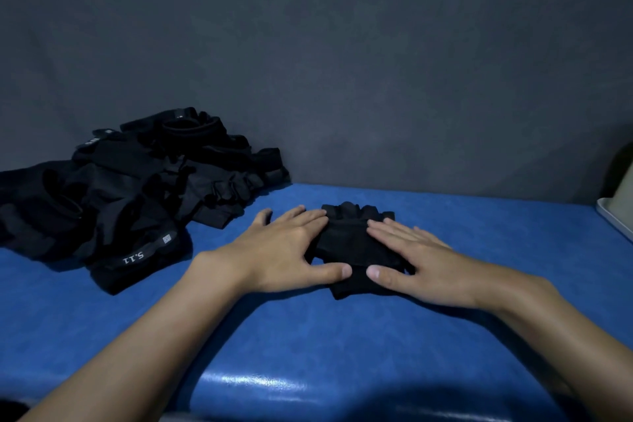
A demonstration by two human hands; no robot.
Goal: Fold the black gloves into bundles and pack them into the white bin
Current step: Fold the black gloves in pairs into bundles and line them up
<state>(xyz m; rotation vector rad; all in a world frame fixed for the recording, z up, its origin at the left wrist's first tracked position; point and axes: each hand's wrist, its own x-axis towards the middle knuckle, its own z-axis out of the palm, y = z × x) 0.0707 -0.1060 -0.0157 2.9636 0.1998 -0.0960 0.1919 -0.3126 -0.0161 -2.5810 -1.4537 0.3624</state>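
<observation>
While left hand (pixel 284 250) and right hand (pixel 423 267) press, glove (pixel 347 240) under fingers (pixel 394 230).

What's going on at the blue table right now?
A person's left hand and right hand press flat on a black glove on the blue table; it isn't bundled yet. A pile of unfolded gloves lies to the left. The white bin is just visible at the far right edge.

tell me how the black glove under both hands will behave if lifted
The glove looks like soft creased fabric, so it will probably sag and unfold once the left hand and right hand let go. Thin and flat, it is likely light. On the glossy blue surface it may slide.
</observation>
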